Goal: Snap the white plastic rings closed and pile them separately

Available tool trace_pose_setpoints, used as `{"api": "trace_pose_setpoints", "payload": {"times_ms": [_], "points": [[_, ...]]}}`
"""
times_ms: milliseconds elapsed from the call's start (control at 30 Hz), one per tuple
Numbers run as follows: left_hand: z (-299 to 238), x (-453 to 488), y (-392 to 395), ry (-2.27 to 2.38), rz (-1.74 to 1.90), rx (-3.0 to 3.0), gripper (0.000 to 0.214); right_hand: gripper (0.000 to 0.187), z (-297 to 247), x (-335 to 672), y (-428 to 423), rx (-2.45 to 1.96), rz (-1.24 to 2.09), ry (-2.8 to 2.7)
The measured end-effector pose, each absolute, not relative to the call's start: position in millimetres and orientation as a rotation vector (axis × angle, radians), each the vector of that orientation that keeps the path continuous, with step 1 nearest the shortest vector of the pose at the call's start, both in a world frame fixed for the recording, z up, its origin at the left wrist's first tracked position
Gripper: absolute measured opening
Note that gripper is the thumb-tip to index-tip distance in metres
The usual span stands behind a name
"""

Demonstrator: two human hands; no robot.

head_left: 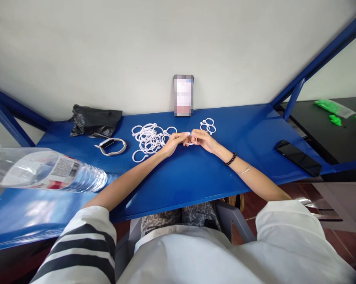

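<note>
My left hand [175, 142] and my right hand [203, 139] meet over the middle of the blue table, fingers pinched together. Between them they grip one white plastic ring [191, 143], its lower curve showing below the fingertips. The exact spot where the fingertips press is partly covered. Just left of my left hand lies a tangled pile of similar white rings [150, 138]. Beyond my right hand, a small group of white rings [208, 126] rests on the table.
A phone [183, 96] leans upright against the wall. On the left are a black plastic bag [95, 121], a smartwatch [110, 146] and a large water bottle [47, 169]. A dark phone [298, 157] lies at the right edge of the blue table [178, 181]. Green pieces in a bag [333, 107] sit farther right.
</note>
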State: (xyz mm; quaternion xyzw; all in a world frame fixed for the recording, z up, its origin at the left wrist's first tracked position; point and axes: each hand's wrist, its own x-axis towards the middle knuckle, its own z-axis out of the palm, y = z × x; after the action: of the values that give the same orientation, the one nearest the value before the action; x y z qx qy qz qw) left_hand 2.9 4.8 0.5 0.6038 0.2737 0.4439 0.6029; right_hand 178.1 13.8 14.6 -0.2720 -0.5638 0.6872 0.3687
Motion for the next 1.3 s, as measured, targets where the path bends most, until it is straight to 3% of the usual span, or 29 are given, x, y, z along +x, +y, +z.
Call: {"api": "trace_pose_setpoints", "payload": {"times_ms": [400, 1300], "points": [[4.2, -3.8, 3.9, 0.522, 0.952, 1.531, 0.048, 0.038, 14.9, 182.8, 15.2, -0.626, 1.862, -1.486], [8.2, -3.5, 2.1, 0.582, 0.950, 1.587, 0.052, 0.039, 18.3, 188.5, 17.3, -0.601, 1.921, -1.575]]}}
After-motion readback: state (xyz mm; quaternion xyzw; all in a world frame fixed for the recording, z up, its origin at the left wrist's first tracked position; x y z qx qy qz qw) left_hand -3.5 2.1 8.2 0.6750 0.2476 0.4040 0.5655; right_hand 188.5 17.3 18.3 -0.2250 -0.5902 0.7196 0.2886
